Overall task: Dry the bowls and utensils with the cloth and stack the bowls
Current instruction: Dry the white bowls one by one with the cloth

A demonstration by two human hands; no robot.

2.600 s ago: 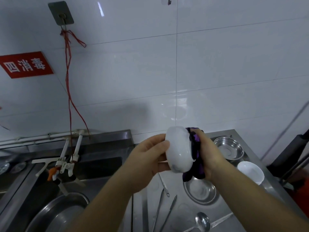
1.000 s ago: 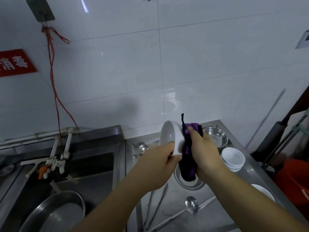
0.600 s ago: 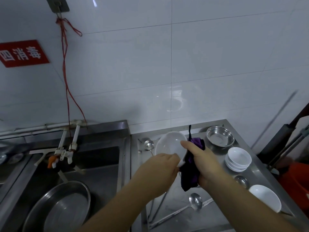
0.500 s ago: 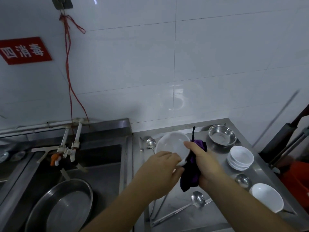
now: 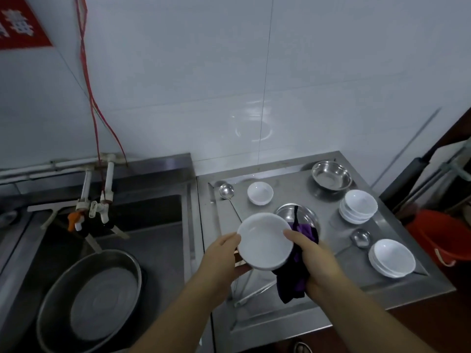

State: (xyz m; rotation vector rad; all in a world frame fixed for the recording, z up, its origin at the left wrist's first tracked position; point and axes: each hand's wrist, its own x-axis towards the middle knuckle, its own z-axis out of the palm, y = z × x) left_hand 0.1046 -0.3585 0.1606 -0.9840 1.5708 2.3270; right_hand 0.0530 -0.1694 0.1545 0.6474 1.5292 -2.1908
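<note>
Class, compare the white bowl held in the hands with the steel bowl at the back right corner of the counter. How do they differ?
The held white bowl is matte white; the steel bowl is shiny metal. The white bowl is lifted and tilted, gripped by the left hand and the right hand with the purple cloth; the steel bowl sits untouched on the counter. Both are round and look empty.

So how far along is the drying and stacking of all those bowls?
Partway. Two stacks of white bowls already sit on the steel counter. In hand: the left hand holds a white bowl while the right hand grips the purple cloth against it. Still loose: a small white bowl, two steel bowls, ladles; whether dried, I can't tell.
</note>
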